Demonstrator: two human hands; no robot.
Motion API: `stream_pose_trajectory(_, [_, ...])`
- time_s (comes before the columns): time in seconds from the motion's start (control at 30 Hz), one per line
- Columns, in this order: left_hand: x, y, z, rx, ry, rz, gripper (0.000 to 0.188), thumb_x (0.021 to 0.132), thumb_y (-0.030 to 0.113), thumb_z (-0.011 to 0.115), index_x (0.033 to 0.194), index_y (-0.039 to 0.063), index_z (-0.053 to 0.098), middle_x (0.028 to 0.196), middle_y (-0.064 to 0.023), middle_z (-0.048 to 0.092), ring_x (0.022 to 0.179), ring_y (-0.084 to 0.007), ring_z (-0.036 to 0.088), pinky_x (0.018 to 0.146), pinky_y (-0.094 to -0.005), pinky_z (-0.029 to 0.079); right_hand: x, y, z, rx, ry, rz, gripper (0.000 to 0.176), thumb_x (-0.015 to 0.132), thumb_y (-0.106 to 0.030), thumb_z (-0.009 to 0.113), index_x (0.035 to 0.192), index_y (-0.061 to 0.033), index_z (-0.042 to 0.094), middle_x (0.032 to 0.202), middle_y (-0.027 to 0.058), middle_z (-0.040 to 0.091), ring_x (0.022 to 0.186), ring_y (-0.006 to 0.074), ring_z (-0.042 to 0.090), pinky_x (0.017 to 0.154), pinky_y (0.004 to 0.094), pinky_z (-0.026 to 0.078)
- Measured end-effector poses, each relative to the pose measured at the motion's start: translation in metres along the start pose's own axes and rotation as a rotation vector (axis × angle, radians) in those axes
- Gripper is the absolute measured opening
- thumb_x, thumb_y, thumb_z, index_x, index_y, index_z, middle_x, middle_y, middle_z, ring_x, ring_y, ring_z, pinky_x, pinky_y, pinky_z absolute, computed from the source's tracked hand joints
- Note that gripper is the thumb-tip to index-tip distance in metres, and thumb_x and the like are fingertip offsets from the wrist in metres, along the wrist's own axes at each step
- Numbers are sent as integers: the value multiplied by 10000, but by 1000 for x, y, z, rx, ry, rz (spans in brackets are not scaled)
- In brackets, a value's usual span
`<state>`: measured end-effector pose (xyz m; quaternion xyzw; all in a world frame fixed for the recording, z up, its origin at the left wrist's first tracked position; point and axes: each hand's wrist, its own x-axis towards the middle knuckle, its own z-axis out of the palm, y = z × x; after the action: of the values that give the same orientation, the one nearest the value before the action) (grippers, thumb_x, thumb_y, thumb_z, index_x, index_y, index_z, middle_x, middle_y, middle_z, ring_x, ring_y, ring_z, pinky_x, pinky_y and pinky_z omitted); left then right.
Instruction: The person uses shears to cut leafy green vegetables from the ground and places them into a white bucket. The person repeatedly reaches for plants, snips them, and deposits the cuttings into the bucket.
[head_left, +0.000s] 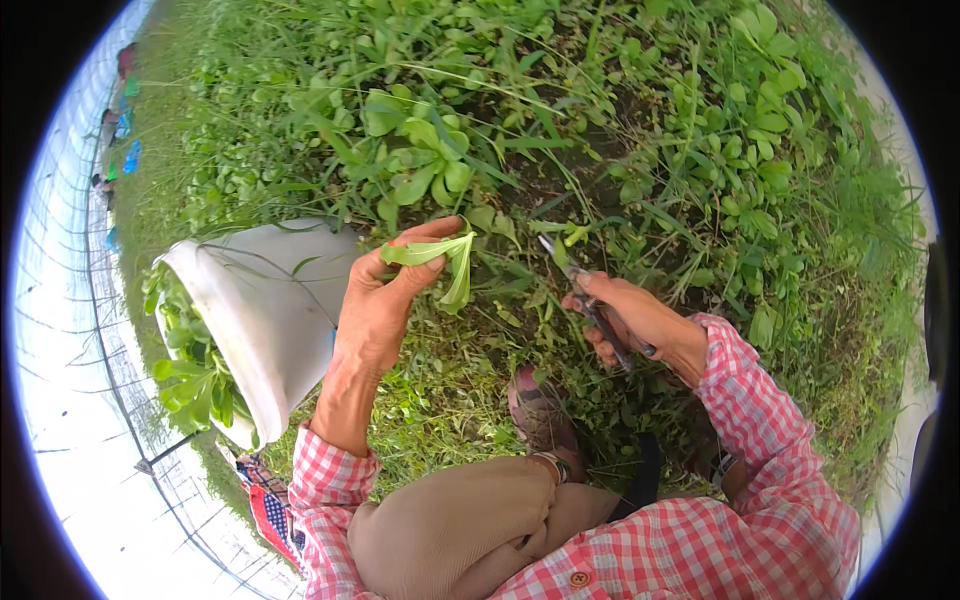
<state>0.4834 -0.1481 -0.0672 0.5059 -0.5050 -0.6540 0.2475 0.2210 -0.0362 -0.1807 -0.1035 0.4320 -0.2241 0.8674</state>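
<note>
My left hand (390, 292) pinches a small green leafy sprig (450, 259) between thumb and fingers, above the plants and just right of the white bucket. In my right hand (630, 315) is a pair of dark-handled pruning shears (596, 304), their metal tips pointing up and left over the weeds. A bit of cut greenery (566, 231) lies by the tips. Beyond my left hand grows a broad-leaved green rosette (431, 165). The white bucket (262, 300) leans with its mouth to the left, and leafy greens (195, 375) fill its opening.
Dense low plants and grass (300, 127) cover the ground ahead. More broad-leaved plants (750, 165) grow at the right. My shoe (544, 416) is on the ground below my hands. A netted or framed translucent wall (67, 300) runs along the left, with distant blue objects (133, 157) near it.
</note>
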Motion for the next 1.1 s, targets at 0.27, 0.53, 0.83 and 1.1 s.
stream_pose_trajectory(0.27, [-106,72,-31,583,631,580,184,912,21,636,1084,4,701,1299,-144,646,1249,-291,558,1072,-430,425,-25,-38,30,-102,-17,-228,517,1032,-522,437,1175,-28,494,702,31,547,534,124,558,491,288,467])
stream_pose_trajectory(0.53, [-127,116,-49,1614,823,599,412,805,-10,685,1215,8,644,1277,-152,630,1217,-350,573,1066,-461,434,-11,-60,56,-318,-196,-302,504,1022,-506,443,1139,-19,507,671,29,568,519,117,583,447,261,479])
stream_pose_trajectory(0.83, [111,9,21,1805,-133,599,305,834,212,730,1064,22,664,1374,-150,563,1340,-340,460,1139,-506,339,48,-50,35,-93,20,-64,499,1007,-536,457,1030,-40,515,736,45,553,552,120,583,463,286,500])
stream_pose_trajectory(1.1, [112,-34,-49,1760,137,518,327,763,175,775,1009,13,630,1333,-150,576,1318,-373,467,1122,-517,342,45,-63,27,-2,-148,-93,562,1036,-531,399,1209,-8,512,722,43,561,534,132,551,492,319,479])
